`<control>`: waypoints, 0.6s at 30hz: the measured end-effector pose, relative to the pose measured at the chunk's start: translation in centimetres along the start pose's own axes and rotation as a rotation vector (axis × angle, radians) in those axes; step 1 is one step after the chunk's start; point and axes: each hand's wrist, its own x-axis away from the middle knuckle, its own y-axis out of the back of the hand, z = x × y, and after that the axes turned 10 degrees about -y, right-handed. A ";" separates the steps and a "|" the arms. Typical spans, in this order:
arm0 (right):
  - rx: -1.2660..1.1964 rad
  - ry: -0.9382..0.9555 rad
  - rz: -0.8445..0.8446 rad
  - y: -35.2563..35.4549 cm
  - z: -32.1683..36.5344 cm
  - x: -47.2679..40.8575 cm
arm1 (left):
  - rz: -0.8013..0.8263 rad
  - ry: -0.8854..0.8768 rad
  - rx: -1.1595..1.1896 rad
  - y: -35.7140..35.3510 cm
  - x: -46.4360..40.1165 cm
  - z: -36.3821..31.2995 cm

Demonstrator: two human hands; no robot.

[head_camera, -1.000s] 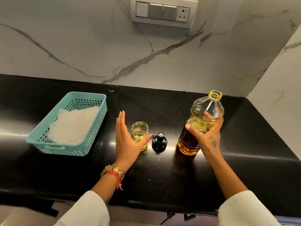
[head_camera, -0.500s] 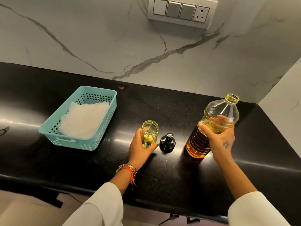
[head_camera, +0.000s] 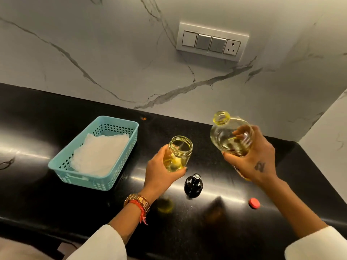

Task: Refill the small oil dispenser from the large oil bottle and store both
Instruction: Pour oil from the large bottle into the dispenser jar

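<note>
We judge that we are at the start of the pour: both vessels are lifted off the glossy black stone surface (head_camera: 187, 231) and neither mouth is capped. Our left hand (head_camera: 161, 171) wraps round the small clear glass oil dispenser jar (head_camera: 179, 153), fingers and thumb curled about its lower body, which holds a shallow pool of yellow oil; its open mouth faces up and slightly toward the right. Our right hand (head_camera: 255, 162) grips the large clear plastic oil bottle (head_camera: 229, 136) round its shoulder, the bottle tilted so that its yellow-rimmed neck leans toward the jar, though the two openings are apart and no stream of oil shows. On the surface below sit the black pump-style dispenser top (head_camera: 193, 185) and, nearer the right, a small red round cap (head_camera: 254, 203). A teal perforated plastic basket (head_camera: 129, 141) lined with white paper stands to the left. The next move, as we see it, calls for bringing the neck over the jar's mouth and tipping slowly, since the jar's mouth is small and an overshoot would spill.
</note>
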 end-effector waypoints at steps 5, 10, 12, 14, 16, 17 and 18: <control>0.277 0.238 0.029 0.9 0.9 -2.2 | 0.023 -0.080 -0.004 0.6 -0.5 -2.1; 0.507 0.389 -0.004 2.1 1.5 -3.7 | 0.038 -0.115 0.004 1.0 -0.7 -3.3; 0.572 0.440 -0.026 2.7 1.7 -4.1 | 0.034 -0.121 0.009 1.1 -0.7 -3.6; 0.624 0.486 -0.033 3.2 1.6 -4.4 | 0.034 -0.126 0.012 1.2 -0.8 -3.8; 0.663 0.511 -0.040 3.7 1.6 -4.6 | 0.039 -0.128 0.017 1.1 -0.9 -3.9; 0.676 0.518 -0.043 3.8 1.7 -4.6 | 0.043 -0.129 0.018 1.1 -0.9 -4.0; 0.686 0.528 -0.047 4.0 1.7 -4.6 | 0.045 -0.129 0.016 1.1 -0.9 -4.0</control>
